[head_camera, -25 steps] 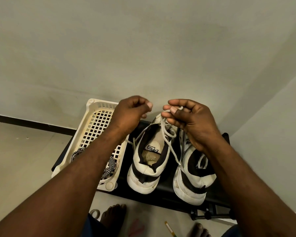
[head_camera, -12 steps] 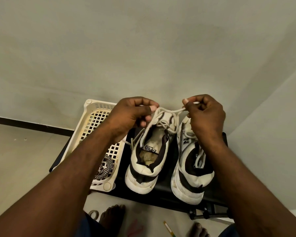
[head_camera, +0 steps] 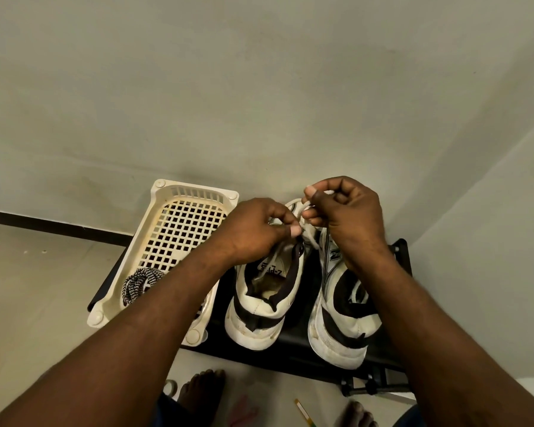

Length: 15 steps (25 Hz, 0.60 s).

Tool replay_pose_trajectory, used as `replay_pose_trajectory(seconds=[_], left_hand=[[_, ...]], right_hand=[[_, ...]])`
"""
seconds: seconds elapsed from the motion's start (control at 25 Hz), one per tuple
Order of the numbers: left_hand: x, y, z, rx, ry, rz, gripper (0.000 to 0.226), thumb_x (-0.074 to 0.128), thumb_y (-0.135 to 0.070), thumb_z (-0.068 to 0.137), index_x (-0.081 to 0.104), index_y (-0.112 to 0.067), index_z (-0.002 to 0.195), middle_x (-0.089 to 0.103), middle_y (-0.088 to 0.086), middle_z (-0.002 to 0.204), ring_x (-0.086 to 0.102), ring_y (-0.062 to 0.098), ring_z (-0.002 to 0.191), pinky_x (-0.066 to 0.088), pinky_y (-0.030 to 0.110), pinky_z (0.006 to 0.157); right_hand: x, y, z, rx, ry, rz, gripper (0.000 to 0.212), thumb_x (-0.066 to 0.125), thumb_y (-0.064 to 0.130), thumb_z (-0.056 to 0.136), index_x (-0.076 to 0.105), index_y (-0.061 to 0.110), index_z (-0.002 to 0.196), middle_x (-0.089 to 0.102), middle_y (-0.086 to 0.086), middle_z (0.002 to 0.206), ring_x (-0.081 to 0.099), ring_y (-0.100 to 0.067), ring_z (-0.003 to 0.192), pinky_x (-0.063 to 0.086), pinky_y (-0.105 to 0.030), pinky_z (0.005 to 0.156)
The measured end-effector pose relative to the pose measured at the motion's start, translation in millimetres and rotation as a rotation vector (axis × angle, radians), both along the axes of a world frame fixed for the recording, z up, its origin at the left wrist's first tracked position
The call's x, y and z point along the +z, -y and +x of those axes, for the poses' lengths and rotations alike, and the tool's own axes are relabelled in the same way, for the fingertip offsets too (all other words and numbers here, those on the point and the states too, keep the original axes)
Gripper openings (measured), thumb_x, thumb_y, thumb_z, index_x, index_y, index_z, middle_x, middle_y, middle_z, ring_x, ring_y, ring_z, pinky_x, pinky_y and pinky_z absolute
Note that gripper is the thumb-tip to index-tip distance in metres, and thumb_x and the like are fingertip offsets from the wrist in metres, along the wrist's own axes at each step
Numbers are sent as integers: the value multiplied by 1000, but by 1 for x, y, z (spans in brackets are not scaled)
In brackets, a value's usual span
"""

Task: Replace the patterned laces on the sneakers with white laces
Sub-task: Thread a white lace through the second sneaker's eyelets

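One cream basket at left holds the discarded patterned laces; left hand pinches the white lace between thumb and forefinger over the left sneaker tongue; right hand, fingers curled, pinches the other strand; hands were apart with the lace taut half a second ago and now nearly touch; judged: knot forming; right sneaker lacing mostly hidden.

Home interior, room corner: plain wall at 12 o'clock, dark skirting at 9, pale floor at 8, low black stand bearing a plastic basket, bare feet at 6.
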<state>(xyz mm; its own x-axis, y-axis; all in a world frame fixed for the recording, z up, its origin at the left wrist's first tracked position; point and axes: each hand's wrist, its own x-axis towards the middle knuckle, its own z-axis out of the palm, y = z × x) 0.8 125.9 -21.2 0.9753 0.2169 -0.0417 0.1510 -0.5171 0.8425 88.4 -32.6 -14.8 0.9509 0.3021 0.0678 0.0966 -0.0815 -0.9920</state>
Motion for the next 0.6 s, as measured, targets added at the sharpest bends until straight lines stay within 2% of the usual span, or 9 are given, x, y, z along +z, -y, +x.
replay_pose_trajectory(seconds=[0.08, 0.16, 0.24, 0.28, 0.36, 0.44, 0.52, 0.6], left_hand=[[1, -1, 1, -6, -18, -140, 6, 70, -25, 99, 75, -23, 96, 79, -8, 95, 75, 12, 92, 57, 47, 96], [1, -1, 1, 38, 27, -186, 8, 67, -27, 100, 70, -25, 107, 78, -8, 96, 74, 12, 88, 59, 42, 89], [0, 1, 0, 63, 74, -17, 24, 73, -36, 95, 67, -40, 118, 70, -12, 101, 67, 5, 88, 54, 33, 83], [-1, 3, 2, 50, 87, 58, 26, 74, -39, 93, 68, -42, 118, 66, -13, 106, 63, 3, 94, 52, 31, 86], [-2, 7, 4, 40, 92, 79, 11, 76, -39, 92, 72, -35, 101, 66, -12, 107, 64, 5, 100, 53, 34, 91], [0, 7, 4, 23, 48, -61, 11, 73, -34, 95, 72, -24, 91, 75, -5, 92, 71, 9, 85, 55, 35, 79], [6, 3, 1, -15, -11, -161, 15, 69, -31, 99, 73, -18, 92, 76, -2, 76, 68, 4, 63, 47, 26, 64], [8, -6, -1, -2, -17, -152, 17, 68, -31, 100, 77, -19, 91, 72, -2, 68, 60, -1, 55, 41, 24, 65]], right_hand=[[1, 3, 5, -94, 14, -12, 11, 79, 20, 92, 74, 11, 97, 79, -7, 82, 72, -18, 65, 56, -27, 59], [3, 8, 11, -89, -76, 79, 14, 79, 17, 92, 73, 6, 100, 79, -11, 84, 71, -17, 64, 55, -27, 59], [5, 10, 10, 3, -144, 129, 17, 78, 15, 92, 72, 3, 103, 79, -14, 88, 71, -17, 65, 56, -26, 60], [5, 9, 8, 50, -159, 140, 16, 77, 15, 92, 72, 4, 103, 79, -15, 89, 70, -18, 66, 56, -25, 59], [6, 6, 4, 89, -133, 132, 13, 77, 16, 93, 72, 6, 101, 79, -14, 90, 69, -17, 64, 54, -24, 57], [6, 6, 6, 8, -57, 80, 11, 78, 19, 92, 73, 10, 98, 80, -9, 88, 66, -15, 60, 52, -23, 53], [4, 13, 14, -158, 53, -32, 11, 81, 26, 90, 75, 18, 92, 79, -1, 82, 67, -13, 59, 51, -25, 54], [1, 22, 23, -308, 194, -274, 14, 80, 37, 89, 74, 25, 87, 75, 6, 77, 70, -11, 67, 53, -29, 62]])
